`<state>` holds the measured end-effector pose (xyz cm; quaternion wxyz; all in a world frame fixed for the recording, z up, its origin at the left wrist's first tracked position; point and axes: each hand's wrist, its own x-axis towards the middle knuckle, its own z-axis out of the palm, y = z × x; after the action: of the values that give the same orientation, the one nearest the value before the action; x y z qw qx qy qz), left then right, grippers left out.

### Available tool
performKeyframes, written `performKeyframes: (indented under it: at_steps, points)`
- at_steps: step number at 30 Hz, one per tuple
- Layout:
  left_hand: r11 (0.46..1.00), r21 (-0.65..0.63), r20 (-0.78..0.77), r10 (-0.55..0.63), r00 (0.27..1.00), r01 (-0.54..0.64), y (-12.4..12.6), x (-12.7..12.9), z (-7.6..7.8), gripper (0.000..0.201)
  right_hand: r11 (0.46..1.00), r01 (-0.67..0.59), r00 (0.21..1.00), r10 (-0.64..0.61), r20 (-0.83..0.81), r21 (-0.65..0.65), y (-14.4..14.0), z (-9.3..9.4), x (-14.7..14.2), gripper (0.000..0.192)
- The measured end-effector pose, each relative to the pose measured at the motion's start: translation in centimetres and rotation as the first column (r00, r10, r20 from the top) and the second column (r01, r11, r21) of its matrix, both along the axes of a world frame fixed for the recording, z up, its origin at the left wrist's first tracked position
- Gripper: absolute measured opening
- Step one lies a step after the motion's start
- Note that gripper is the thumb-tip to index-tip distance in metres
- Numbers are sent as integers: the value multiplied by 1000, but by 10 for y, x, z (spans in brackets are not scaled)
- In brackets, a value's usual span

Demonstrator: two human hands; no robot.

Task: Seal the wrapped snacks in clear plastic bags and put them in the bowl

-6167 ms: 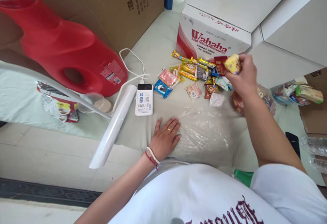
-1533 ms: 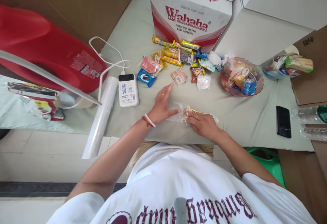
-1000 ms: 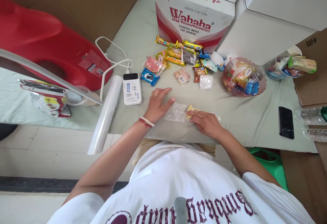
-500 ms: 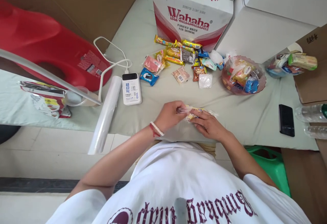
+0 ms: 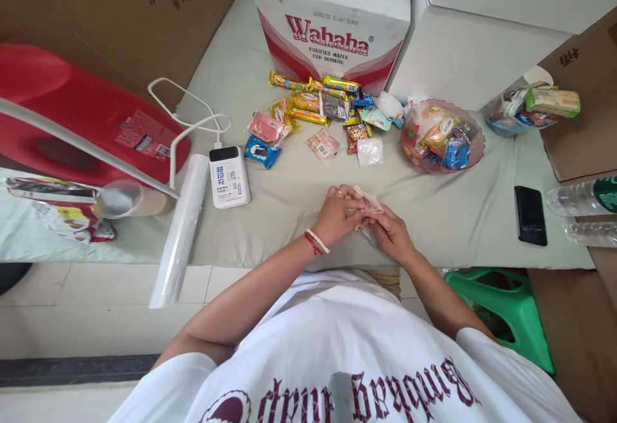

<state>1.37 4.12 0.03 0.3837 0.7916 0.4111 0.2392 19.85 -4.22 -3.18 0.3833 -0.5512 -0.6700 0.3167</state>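
My left hand (image 5: 336,215) and my right hand (image 5: 393,236) meet near the front edge of the pale cloth-covered table (image 5: 463,217). Together they pinch a small snack wrapped in clear plastic film (image 5: 366,203), bunched between the fingers. Beyond them lies a scatter of wrapped snacks (image 5: 318,111), and a pink glass bowl (image 5: 475,146) with more snacks stands to the right.
A roll of clear film (image 5: 180,230) and a white power bank (image 5: 229,175) with its cable lie to the left, beside a big red jug (image 5: 91,121). A Wahaha carton (image 5: 332,31) stands behind. A black phone (image 5: 529,214), bottles (image 5: 583,197) and a green stool (image 5: 501,310) are to the right.
The right hand brought a yellow snack from the pile onto the spread film. Both hands then folded the film over it and gathered it into a small bundle lifted off the cloth.
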Motion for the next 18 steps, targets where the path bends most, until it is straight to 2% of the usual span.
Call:
performKeyframes:
  at_steps: [3, 5, 8, 11, 14, 16, 18]
  points:
    - [999, 45, -81, 21, 996, -18, -4, -5, -7, 19, 964, 260, 963, -263, -49, -60, -2, -1, -11, 24]
    - [995, 71, -144, 78, 987, -69, -10, -6, -8, 19, 915, 402, 914, -399, 73, -25, -5, -1, -12, 29]
    - [980, 107, -172, 185, 968, -168, -19, -2, -10, 29, 897, 439, 827, -425, 368, 50, -13, 2, -8, 35]
    - [964, 151, -168, 243, 955, -218, -24, 3, -11, 49, 921, 388, 800, -349, 488, 23, -22, 12, -4, 18]
    - [976, 161, -230, 178, 957, -143, -26, 6, -13, 45, 917, 396, 856, -350, 381, -48, -24, 26, -5, 15]
    - [982, 175, -260, 120, 958, -75, -29, 8, -14, 42, 892, 408, 908, -374, 189, -196, -22, 34, -9, 18]
    - [972, 229, -269, 113, 956, -51, -35, 11, -14, 39, 866, 382, 913, -408, -17, -323, -16, 39, -16, 21]
